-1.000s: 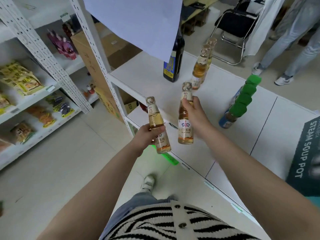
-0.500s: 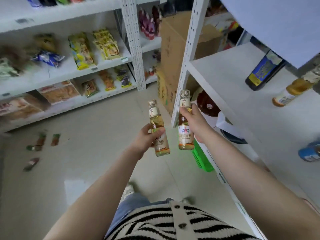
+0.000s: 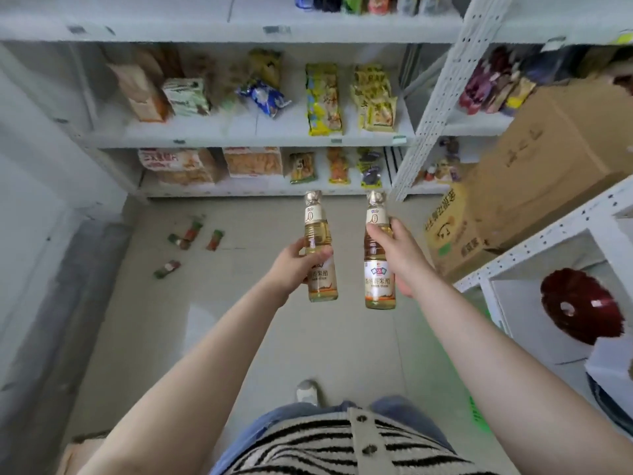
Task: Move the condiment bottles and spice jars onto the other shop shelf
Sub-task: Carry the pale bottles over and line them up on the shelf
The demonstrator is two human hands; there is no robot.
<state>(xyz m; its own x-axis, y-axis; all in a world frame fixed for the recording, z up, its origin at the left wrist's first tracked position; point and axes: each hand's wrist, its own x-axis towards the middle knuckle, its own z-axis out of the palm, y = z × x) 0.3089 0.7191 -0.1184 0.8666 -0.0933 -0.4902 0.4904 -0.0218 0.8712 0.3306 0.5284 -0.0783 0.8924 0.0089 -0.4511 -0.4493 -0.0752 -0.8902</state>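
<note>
I hold two upright glass bottles of pale yellow vinegar in front of me above the floor. My left hand (image 3: 294, 265) grips the left vinegar bottle (image 3: 317, 231) around its middle. My right hand (image 3: 399, 255) grips the right vinegar bottle (image 3: 376, 269) from its right side. Both bottles have cream neck bands and white labels. Straight ahead stands a white shop shelf (image 3: 239, 137) with snack packets on its boards. The shelf the bottles came from is out of view.
A white rack (image 3: 534, 255) at the right holds a dark red round object (image 3: 579, 306) low down. Cardboard boxes (image 3: 548, 173) stand between the racks. Several small packets (image 3: 186, 236) lie on the grey floor at the left. A grey wall runs along the left.
My view has swung left, away from the white shelf with the remaining bottles, and now faces the snack shelf. Both hands still hold their bottles, carried along with the turn.
</note>
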